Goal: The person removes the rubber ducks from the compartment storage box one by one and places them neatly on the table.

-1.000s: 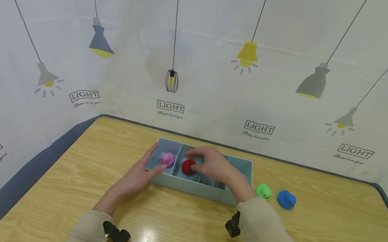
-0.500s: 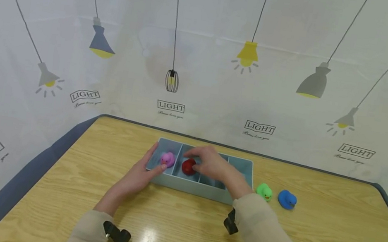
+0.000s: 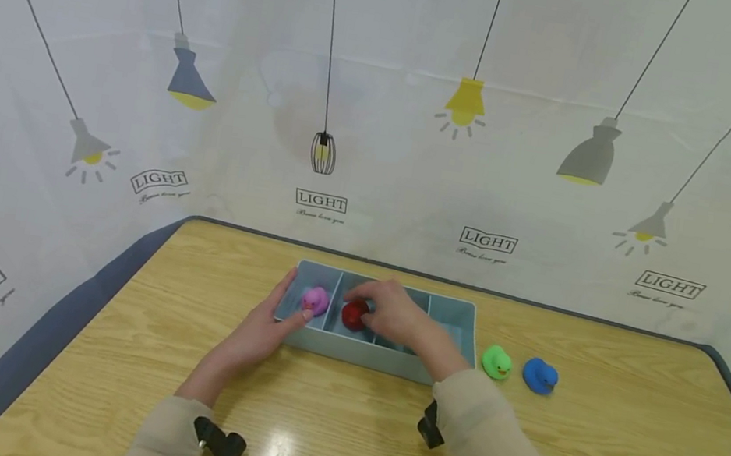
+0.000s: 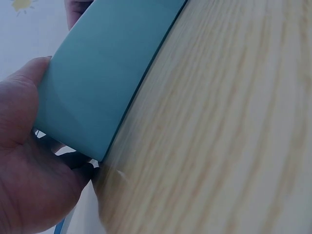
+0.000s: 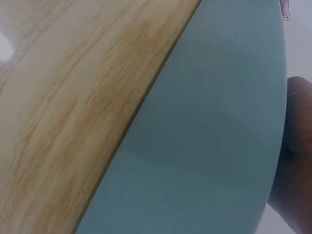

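Note:
A blue-grey divided box [image 3: 347, 349] lies on the wooden table. My left hand [image 3: 260, 330] grips its left end, thumb over the front rim. In the left wrist view, that hand [image 4: 29, 156] is wrapped round the box's corner. A pink rubber duck [image 3: 315, 300] sits in the leftmost compartment, near the left thumb. My right hand [image 3: 398, 316] reaches into the second compartment and pinches a red rubber duck [image 3: 353, 315], partly covered by the fingers. In the right wrist view, the box's front wall [image 5: 204, 117] hides the right fingers.
A green rubber duck [image 3: 496, 363] and a blue rubber duck [image 3: 540, 375] stand on the table [image 3: 342, 429], right of the box. Behind the table hangs a white curtain [image 3: 392, 145] printed with lamps. The right forearm crosses over the box's front edge.
The right wrist and forearm have shifted slightly left, with the fingers still at the red duck. The red duck has turned slightly. The left hand and box stay in place.

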{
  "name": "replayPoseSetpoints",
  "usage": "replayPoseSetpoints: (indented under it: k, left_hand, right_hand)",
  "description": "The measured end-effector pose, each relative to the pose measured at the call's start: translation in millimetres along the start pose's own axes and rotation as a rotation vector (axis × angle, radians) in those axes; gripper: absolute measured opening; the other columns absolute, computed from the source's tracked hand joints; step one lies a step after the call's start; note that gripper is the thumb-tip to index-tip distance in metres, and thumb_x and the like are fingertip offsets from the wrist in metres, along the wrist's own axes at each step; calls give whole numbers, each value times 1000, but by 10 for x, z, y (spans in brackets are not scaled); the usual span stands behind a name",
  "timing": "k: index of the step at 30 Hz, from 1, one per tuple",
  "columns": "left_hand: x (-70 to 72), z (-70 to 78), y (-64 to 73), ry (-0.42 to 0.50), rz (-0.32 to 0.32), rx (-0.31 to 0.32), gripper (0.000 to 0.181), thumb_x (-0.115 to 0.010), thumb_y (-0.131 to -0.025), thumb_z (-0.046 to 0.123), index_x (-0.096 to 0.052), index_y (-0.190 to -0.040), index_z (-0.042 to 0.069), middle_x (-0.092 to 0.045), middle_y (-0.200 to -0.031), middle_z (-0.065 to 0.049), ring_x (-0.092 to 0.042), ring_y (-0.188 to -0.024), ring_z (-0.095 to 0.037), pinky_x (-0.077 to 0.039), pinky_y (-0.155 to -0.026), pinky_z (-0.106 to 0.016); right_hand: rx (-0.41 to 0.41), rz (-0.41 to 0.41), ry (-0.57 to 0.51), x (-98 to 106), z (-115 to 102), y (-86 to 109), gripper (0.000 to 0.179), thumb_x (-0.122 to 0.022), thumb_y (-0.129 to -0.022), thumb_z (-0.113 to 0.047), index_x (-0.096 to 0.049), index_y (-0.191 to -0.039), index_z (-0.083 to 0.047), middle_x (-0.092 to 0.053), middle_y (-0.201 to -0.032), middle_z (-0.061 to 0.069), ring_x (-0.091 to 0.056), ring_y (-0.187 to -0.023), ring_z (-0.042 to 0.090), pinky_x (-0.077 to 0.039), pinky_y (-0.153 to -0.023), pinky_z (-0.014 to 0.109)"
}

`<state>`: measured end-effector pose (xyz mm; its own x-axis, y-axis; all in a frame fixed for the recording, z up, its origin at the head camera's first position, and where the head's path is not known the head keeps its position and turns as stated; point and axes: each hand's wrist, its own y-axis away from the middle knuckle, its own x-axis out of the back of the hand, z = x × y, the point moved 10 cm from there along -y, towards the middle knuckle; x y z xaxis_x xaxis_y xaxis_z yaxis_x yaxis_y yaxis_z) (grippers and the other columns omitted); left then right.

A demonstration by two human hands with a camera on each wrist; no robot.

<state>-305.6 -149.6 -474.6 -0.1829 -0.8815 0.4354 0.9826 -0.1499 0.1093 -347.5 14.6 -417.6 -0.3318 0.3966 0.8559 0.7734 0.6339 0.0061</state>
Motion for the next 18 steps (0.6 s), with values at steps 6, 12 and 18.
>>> replayPoseSetpoints:
  k: [6,12,18]
  left_hand:
    - [4,2,-1,3,4,-1,81,-58,-104,45,-6,-166,38,-12,-171,-13,-12,-154,-42,-14,-119,-64]
    - [-2,5,-7,-3,3,-10,81,-58,-104,45,-6,-166,36,-12,-171,-14,-12,-154,-43,-14,-119,-64]
    - [-5,-7,-2,-8,1,7,82,-58,-103,48,-5,-166,37,-12,-171,-13,-11,-154,-43,-14,-119,-65]
  right_hand:
    - [18,15,28,-21,-10,-10,41,-69,-87,11,-74,-123,-6,-72,-121,9,-65,-115,25,-53,-99,40]
    - [44,15,61,-29,-54,-11,39,-68,-85,13,-75,-119,-5,-74,-115,9,-66,-108,25,-55,-95,40]
    - [79,10,107,-31,-82,-5,32,-71,-87,9,-77,-115,-5,-74,-112,8,-67,-107,25,-55,-95,40]
